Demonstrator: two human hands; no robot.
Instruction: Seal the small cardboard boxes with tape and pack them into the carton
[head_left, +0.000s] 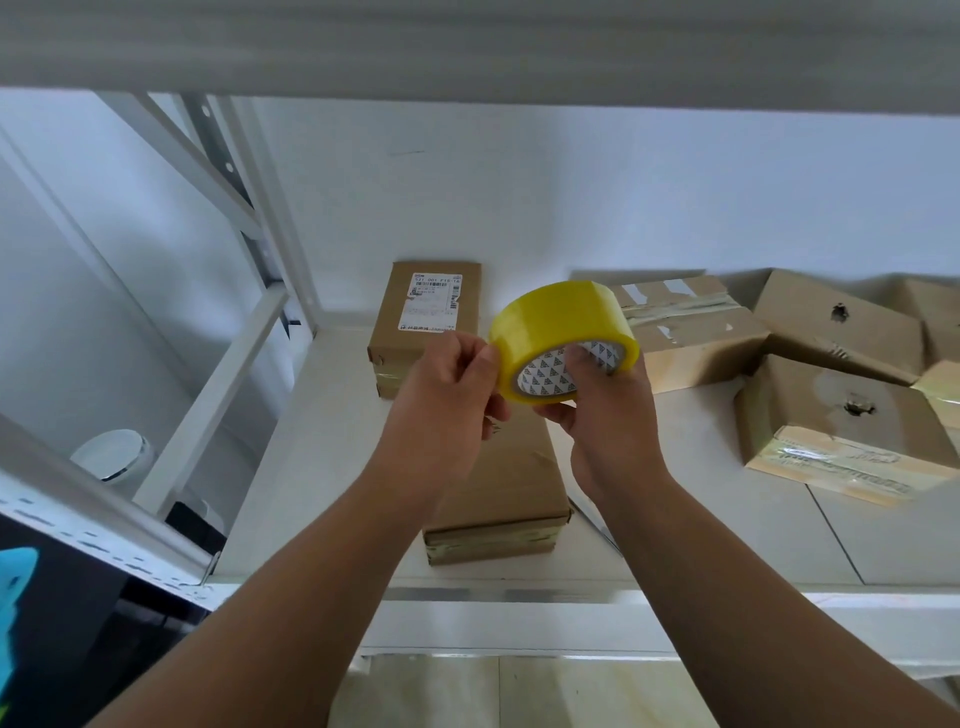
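The right grip (608, 421) holds the tape roll (563, 317) above the shelf (675, 530), fingers hooked through its core. The left grip (447, 395) pinches the roll's outer edge. A box (504, 478) lies below them, a labelled box (426, 312) behind, more boxes (841, 415) to the right.

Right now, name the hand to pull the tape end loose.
Left. The left hand pinches at the outer rim of the tape roll; the right hand holds it through the core.

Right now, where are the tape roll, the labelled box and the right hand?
tape roll (558, 312): head view, yellow outer band
labelled box (430, 304): head view, its white label
right hand (605, 423): head view, back of hand
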